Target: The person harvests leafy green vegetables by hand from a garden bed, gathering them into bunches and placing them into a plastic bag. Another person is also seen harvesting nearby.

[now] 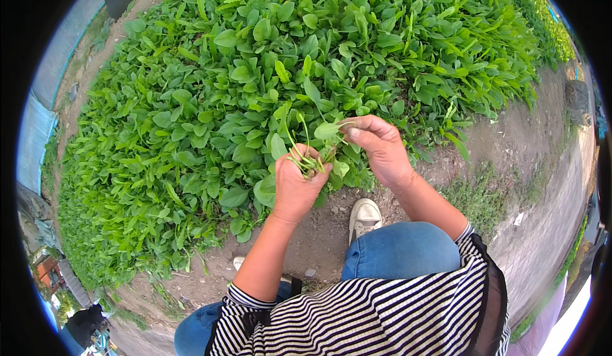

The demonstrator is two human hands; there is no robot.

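Observation:
My left hand (pixel 295 187) is closed around a small bunch of picked leafy greens (pixel 306 163). Their pale stem ends stick up past my thumb, and a few leaves hang out around the fist. To the right, my right hand (pixel 383 153) pinches one green leaf (pixel 327 130) by its thin stem between thumb and forefinger. That leaf points toward the bunch; whether it touches it I cannot tell. Both hands are over the near edge of a dense bed of leafy green plants (pixel 201 117).
Bare soil (pixel 330 241) lies under my shoe (pixel 365 217) and bent, jeans-clad knee (pixel 404 248). A dirt path (pixel 540 241) with low weeds (pixel 483 198) runs along the right. Blue sheeting (pixel 36 141) edges the far left, and a dark stone-like block (pixel 577 100) stands at far right.

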